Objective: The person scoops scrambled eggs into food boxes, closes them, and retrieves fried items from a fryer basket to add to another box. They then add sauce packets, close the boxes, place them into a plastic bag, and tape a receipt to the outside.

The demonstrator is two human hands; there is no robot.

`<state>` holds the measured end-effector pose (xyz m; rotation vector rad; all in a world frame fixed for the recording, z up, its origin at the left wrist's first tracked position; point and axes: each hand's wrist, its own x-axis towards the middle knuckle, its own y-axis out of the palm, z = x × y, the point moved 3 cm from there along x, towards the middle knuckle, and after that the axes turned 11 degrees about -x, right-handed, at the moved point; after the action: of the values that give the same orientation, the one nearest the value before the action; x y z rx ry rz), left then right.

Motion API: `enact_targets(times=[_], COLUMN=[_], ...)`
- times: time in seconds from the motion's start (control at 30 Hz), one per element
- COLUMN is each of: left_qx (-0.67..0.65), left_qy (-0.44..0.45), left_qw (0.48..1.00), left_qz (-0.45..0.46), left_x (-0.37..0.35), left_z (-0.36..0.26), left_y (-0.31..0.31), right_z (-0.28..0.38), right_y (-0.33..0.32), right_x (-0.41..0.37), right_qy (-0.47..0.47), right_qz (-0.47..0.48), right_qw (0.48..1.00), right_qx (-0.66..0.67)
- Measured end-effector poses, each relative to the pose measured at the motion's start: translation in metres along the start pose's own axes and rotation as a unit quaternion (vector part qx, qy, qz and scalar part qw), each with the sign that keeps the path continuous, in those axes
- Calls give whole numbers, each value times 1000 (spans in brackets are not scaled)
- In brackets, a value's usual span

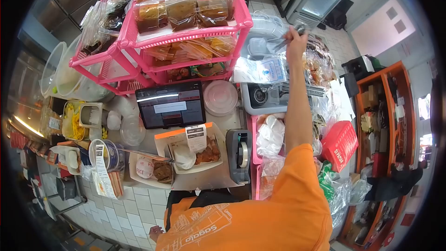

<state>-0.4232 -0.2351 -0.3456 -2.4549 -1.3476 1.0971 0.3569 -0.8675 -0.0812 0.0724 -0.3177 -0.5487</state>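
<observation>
My right hand (296, 44) reaches far forward, its fingers closed round something dark and thin that I cannot make out. Below it, a grey tray (265, 107) holds black lids and dark wrapped cutlery (304, 89), with a white and blue packet (269, 70) at its upper edge. Low beside my orange shirt, my left hand (156, 233) hangs with its fingers a little apart and nothing seen in them. On the counter, an open box (211, 132) holds fried food and a white wrapped item. Another open box (160, 183) holds a round wrapped item and brown food.
Pink racks (186, 37) of bagged sauces stand behind a tablet (170, 105). Around them are round clear lids (220, 97), a tape dispenser (239, 157), a labelled tub (107, 154) and a red bag (339, 145). Orange shelves (388, 153) stand at right, near a person in dark clothes (395, 183).
</observation>
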Motion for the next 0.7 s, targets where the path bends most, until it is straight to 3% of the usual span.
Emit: enact_targets(times=[0.07,0.1,0.13,0.17,0.2,0.23,0.27,0.3,0.33,0.37,0.4,0.43,0.47,0.5,0.53,0.57,0.6,0.63,0.7], left_qx=[72,225,373,373,392,403,252,248,182,116,154,98,73,-22,-145,-178,-171,-92,-84], left_qy=[25,3,-19,-17,111,239,64,68,113,154,234,152,170,162,138,176,152,178,148], left_qw=[997,973,923,923,911,883,965,966,976,977,952,975,968,958,929,866,826,832,867], left_qz=[16,-42,-98,-97,-60,-25,-24,-26,31,89,124,126,167,237,310,433,515,517,468], left_x=[1,15,21,10,-6,-13,4,9,14,6,-19,-31,-68,-96,-125,-162,-183,-192,-200], left_z=[11,33,43,42,33,19,27,14,-5,-48,-120,-171,-252,-312,-357,-403,-420,-420,-425], left_y=[6,9,8,8,14,20,21,22,16,15,35,53,86,118,148,180,190,192,164], right_z=[47,-5,-55,-110,-100,-86,-67,-42,-15,22,60,87,98,108,110,119,153,157,163], right_y=[17,3,10,35,37,39,40,32,22,18,16,17,21,20,41,62,84,100,127], right_x=[-12,16,24,24,16,-1,-20,-30,-47,-75,-108,-142,-181,-225,-279,-336,-377,-415,-467], right_qy=[-43,-42,-177,-299,-299,-119,66,108,151,151,153,183,166,104,74,57,2,14,103], right_qz=[101,102,213,307,303,324,327,311,291,282,275,243,242,329,417,479,528,549,589], right_qw=[961,961,862,704,705,824,892,926,943,947,942,941,949,934,905,873,849,836,799], right_qx=[-253,-253,-424,-566,-567,-450,-304,-185,-65,29,120,148,117,-89,39,70,-22,-6,69])
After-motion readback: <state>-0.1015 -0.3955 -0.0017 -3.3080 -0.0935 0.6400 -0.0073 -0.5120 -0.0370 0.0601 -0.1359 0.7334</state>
